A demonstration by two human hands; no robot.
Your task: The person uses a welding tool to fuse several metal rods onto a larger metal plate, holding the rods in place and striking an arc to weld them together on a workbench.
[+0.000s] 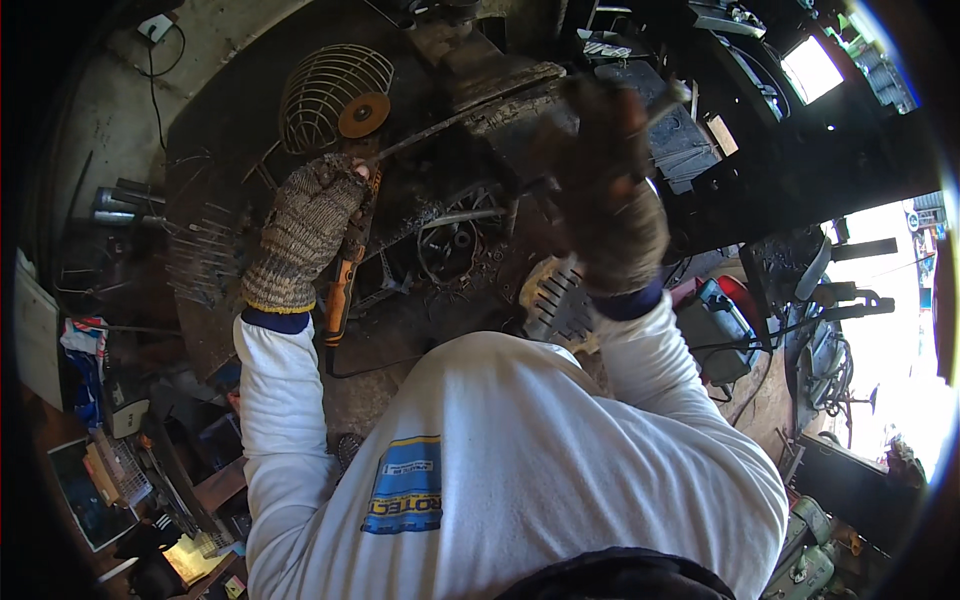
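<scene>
My left hand (305, 230), in a knitted work glove, is closed with its thumb and fingers around the near end of a long thin metal rod (430, 130). The rod slants up to the right over the dark bench. Right beside that hand lies an angle grinder (341, 295) with an orange body and a brown disc (363, 115). My right hand (610, 190), gloved too, is raised over the bench and smeared by motion. From its far side sticks a blurred metal tool with a pale blunt end, which looks like a hammer (672, 98).
A domed wire guard (335, 85) stands behind the disc. Metal parts, including a round housing (452, 245), clutter the bench. Rods stick up at the left (205, 250). A block with dark pins (558, 300) sits near my body; a greenish machine (720, 325) stands at right.
</scene>
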